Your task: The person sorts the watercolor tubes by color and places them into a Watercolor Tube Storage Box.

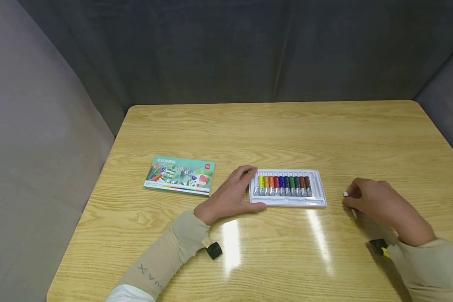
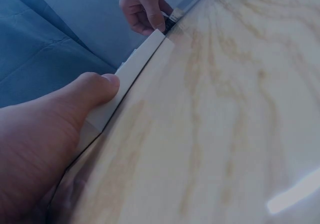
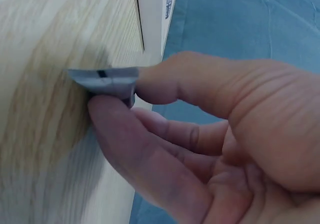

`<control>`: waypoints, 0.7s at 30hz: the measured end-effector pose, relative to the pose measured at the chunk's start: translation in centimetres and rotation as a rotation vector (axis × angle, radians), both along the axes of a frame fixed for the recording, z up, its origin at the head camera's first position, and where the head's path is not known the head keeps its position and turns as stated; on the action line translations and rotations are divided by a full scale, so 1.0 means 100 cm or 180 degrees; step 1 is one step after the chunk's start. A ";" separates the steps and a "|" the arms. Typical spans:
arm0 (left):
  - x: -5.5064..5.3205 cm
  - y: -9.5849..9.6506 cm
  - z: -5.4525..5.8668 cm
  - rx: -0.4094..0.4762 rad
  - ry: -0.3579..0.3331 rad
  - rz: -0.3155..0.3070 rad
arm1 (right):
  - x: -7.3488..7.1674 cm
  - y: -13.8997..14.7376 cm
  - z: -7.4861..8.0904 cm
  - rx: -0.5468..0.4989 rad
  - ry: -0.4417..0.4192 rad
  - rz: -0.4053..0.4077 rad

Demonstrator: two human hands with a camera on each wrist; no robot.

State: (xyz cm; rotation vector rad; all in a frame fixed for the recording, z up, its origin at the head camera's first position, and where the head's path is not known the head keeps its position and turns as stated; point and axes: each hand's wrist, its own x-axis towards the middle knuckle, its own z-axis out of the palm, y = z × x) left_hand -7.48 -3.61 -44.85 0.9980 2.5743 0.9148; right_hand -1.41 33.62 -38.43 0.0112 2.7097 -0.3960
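Note:
A white plastic tray point(image 1: 318, 184) lies on the table and holds a row of paint tubes point(image 1: 283, 186), running from yellow through red, blue and green to brown. My left hand point(image 1: 230, 197) grips its left end, with the thumb along the front edge, pressed to the tray's side in the left wrist view, and the fingers at the back left corner. To the right of the tray, just above the table, my right hand point(image 1: 383, 205) pinches a small paint tube point(image 3: 107, 81) between thumb and fingertips. The tube's silvery crimped end shows; its colour is hidden.
A green illustrated paint box point(image 1: 181, 174) lies flat left of the tray, close to my left hand. The wooden table point(image 1: 272, 134) is bounded by a dark curtain point(image 1: 211, 50) behind and grey partitions at both sides.

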 end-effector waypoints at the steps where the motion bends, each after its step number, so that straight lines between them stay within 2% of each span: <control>1: 0.000 0.000 0.000 0.0004 0.0007 -0.0002 | 0.000 0.000 0.000 0.0004 0.0034 0.0026; 6: 0.000 0.000 0.000 0.0026 0.0031 -0.0013 | 0.000 0.000 0.000 -0.0015 0.0177 0.0118; 12: 0.000 0.000 -0.001 0.0021 0.0042 -0.0018 | 0.001 0.003 0.002 -0.0030 0.0219 0.0162; 21: -0.001 0.000 -0.001 -0.0014 0.0070 -0.0018 | -0.003 0.002 -0.002 -0.0103 0.0238 0.0087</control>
